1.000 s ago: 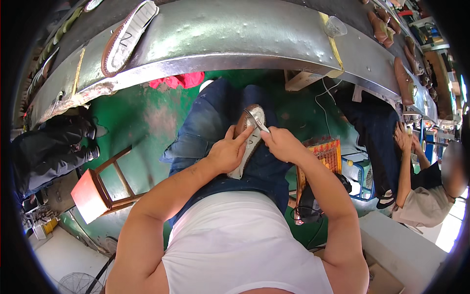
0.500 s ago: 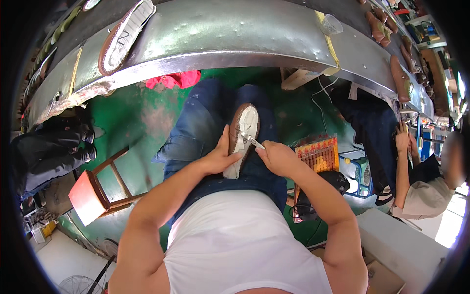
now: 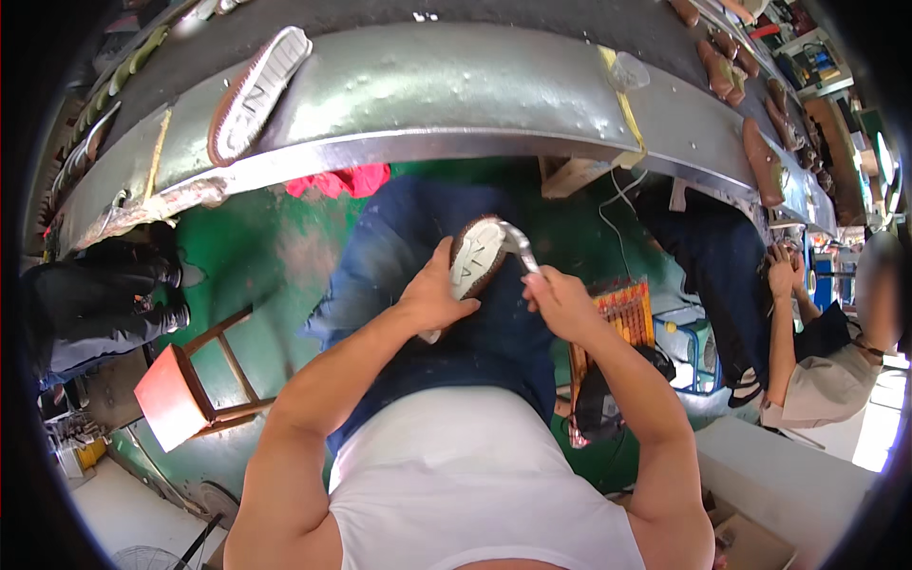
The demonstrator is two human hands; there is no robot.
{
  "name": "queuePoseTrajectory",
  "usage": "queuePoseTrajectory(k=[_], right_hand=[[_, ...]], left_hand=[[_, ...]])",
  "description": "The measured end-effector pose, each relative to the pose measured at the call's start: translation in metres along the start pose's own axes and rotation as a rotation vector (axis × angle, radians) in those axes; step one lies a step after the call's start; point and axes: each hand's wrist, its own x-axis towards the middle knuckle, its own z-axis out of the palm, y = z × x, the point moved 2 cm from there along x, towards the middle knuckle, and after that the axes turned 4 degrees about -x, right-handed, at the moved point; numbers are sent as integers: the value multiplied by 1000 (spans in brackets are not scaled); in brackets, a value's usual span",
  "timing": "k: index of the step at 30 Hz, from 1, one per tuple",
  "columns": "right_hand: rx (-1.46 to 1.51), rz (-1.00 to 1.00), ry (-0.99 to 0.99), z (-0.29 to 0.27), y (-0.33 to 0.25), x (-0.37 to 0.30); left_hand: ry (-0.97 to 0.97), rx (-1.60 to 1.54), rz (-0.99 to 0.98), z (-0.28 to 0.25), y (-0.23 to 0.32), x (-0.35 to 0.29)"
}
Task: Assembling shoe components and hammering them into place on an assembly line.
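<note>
An upturned shoe (image 3: 474,255) rests over my lap, its whitish underside facing up with dark marks on it and a brown stitched edge around. My left hand (image 3: 435,296) is closed around its left side, the thumb reaching across the heel part. In my right hand (image 3: 560,302) is the handle of metal pliers (image 3: 519,245). Their shiny curved head meets the shoe's rim near the toe, at the right; whether the jaws grip the edge I cannot tell.
A metal-topped bench (image 3: 427,90) spans the front, with another upturned shoe (image 3: 255,98) at left and brown shoes (image 3: 763,161) at right. A red-seated stool (image 3: 174,397) stands left, a beaded seat mat (image 3: 622,313) right. A person (image 3: 826,366) works at far right.
The pliers have moved from the middle of the shoe to its toe rim, with my right hand shifting right. The shoe has turned slightly and its toe tilts up. My head view has shifted a little.
</note>
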Motion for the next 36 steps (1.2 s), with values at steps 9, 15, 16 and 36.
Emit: queuePoseTrajectory(k=[9,15,16,36], right_hand=[[73,-89,248,-51,-14,23],[-46,-190,320,-65,-54,47],[-125,-240,368,-70,-65,51],[-661,-448,781,-149,-60,187]], left_hand=[[-332,-1401,267,-40,7,-27],[-141,-1265,351,-61,23,-16],[-254,-1373,351,-72,28,-15],[914,72,649,-250,129,137]])
